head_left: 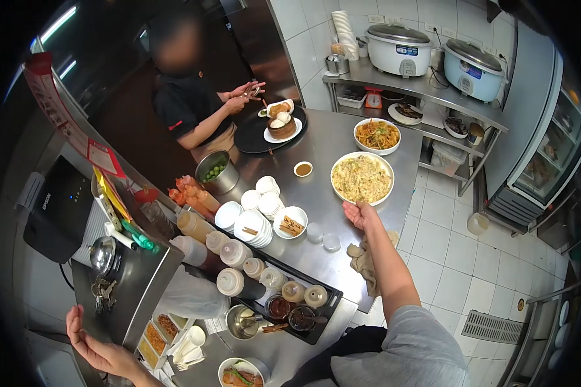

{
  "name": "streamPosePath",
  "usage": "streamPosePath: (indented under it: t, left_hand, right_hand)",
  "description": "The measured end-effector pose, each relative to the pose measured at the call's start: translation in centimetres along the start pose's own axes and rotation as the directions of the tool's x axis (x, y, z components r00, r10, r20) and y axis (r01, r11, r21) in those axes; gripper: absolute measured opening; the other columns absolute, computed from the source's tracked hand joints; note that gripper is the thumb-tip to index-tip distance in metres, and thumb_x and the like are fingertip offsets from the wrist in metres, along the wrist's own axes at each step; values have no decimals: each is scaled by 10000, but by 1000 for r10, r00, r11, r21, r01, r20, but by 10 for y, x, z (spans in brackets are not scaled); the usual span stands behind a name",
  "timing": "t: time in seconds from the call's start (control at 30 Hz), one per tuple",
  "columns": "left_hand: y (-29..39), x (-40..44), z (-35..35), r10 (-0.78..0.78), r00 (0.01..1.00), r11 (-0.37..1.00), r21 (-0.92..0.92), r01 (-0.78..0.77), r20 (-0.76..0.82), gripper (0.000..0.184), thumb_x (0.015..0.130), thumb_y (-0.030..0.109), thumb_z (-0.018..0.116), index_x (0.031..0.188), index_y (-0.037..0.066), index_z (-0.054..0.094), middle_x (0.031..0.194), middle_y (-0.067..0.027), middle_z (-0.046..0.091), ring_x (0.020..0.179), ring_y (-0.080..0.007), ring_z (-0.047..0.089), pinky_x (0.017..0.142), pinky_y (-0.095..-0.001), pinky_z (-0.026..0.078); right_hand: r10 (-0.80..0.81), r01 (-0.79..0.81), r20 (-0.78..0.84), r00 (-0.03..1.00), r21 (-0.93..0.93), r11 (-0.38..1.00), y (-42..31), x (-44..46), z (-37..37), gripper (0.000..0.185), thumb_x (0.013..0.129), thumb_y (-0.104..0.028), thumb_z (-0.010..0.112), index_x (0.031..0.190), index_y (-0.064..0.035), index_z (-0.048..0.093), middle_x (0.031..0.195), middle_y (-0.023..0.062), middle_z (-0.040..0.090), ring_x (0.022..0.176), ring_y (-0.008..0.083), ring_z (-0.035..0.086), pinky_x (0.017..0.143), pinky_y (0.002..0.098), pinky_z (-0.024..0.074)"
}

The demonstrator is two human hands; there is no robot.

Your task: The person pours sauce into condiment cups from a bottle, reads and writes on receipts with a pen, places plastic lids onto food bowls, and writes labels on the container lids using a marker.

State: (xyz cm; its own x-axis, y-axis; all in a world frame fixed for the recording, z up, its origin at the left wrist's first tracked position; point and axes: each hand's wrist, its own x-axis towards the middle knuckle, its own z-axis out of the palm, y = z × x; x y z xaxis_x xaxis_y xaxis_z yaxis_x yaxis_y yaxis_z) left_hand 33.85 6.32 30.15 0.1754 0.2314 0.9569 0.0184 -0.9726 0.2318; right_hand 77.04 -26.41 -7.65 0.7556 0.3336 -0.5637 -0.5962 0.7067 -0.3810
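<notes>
My right hand (361,215) is at the near rim of a white bowl of pale, egg-flecked food (363,178), palm turned up and fingers stretched out. Whether the fingertips touch the bowl I cannot tell. Just behind that bowl stands another white bowl, of orange-brown noodles (377,135). My left hand (97,346) is at the lower left, open and holding nothing, beneath the metal ledge with a bunch of keys (103,295) and a call bell (103,255). A crumpled cloth (366,263) lies beside my right forearm.
Across the steel counter (316,138), a person in a dark shirt (190,106) stands by a black tray (252,137) bearing a steamer basket (281,129). Sauce bottles (231,282), stacked white dishes (255,227) and a small sauce cup (303,169) occupy the counter. Rice cookers (399,51) stand behind.
</notes>
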Motion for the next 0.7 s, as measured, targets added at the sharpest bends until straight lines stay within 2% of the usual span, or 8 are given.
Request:
streamPosePath:
  t: [0.1, 0.2, 0.27, 0.33, 0.4, 0.47, 0.6, 0.7]
  left_hand:
    - [2, 0, 4, 1, 999, 1000, -18, -2, -43, 321, 827, -67, 283, 1077, -54, 483, 1159, -194, 526, 1043, -270, 542, 976, -378, 387]
    - [11, 2, 5, -39, 998, 998, 52, 41, -45, 298, 818, -59, 314, 1021, -41, 532, 1092, -169, 549, 922, -218, 564, 855, -332, 447]
    - [3, 1, 4, -32, 998, 998, -57, 29, -52, 288, 830, -57, 313, 1009, -29, 537, 1030, -130, 544, 866, -174, 544, 752, -285, 456]
    - [3, -1, 7, -94, 990, 989, -125, 81, -103, 263, 884, -24, 334, 1055, -28, 534, 983, -104, 562, 840, -140, 516, 767, -262, 423]
    - [1, -2, 5, -90, 991, 987, -143, 75, -99, 258, 886, -26, 336, 1051, -27, 534, 978, -98, 557, 839, -133, 512, 751, -252, 422]
    - [1, -2, 7, -82, 992, 984, -166, 65, -98, 255, 887, -27, 337, 1049, -26, 534, 981, -94, 552, 843, -129, 512, 740, -248, 423]
    - [5, -1, 8, -62, 995, 985, -166, 47, -83, 253, 886, -32, 330, 1034, -20, 534, 998, -81, 542, 864, -127, 527, 721, -246, 430]
    - [5, -1, 6, -42, 998, 988, -149, 34, -54, 245, 882, -39, 327, 998, -9, 541, 969, -73, 537, 862, -124, 535, 707, -242, 435]
  right_hand:
    - [-22, 26, 188, 982, -17, 1000, -7, 10, -17, 263, 941, -176, 394, 854, -40, 602, 522, -21, 490, 460, 133, 492, 557, 340, 510]
    - [-156, 158, 63, 986, -35, 987, -22, -46, 37, 180, 908, -198, 518, 779, -84, 572, 495, -58, 391, 423, 102, 376, 581, 280, 491]
    - [-57, 110, 511, 858, -74, 991, -35, -59, 53, 93, 890, -170, 557, 844, -90, 568, 500, -64, 378, 451, 92, 392, 583, 239, 482]
    - [9, 144, 704, 710, -157, 977, -29, -67, 83, 146, 868, -122, 588, 1006, -81, 565, 647, -11, 551, 560, 92, 515, 617, 235, 498]
    - [-41, 388, 694, 718, -351, 852, 9, -156, 155, 318, 848, -77, 606, 1157, -78, 530, 912, 70, 642, 760, 121, 612, 680, 256, 513]
    - [217, 353, 780, 587, -487, 799, 42, -179, 188, 437, 839, -59, 613, 1254, -70, 476, 1094, 104, 617, 918, 158, 617, 746, 278, 513]
    - [524, 635, 768, 368, -619, 462, 114, -161, 227, 308, 783, -81, 667, 1082, -45, 602, 1026, 81, 642, 913, 163, 616, 744, 276, 506]
    - [576, 875, 680, 454, -462, -145, 146, -176, 260, 297, 710, -156, 735, 947, -2, 644, 965, 115, 654, 874, 213, 633, 730, 282, 514]
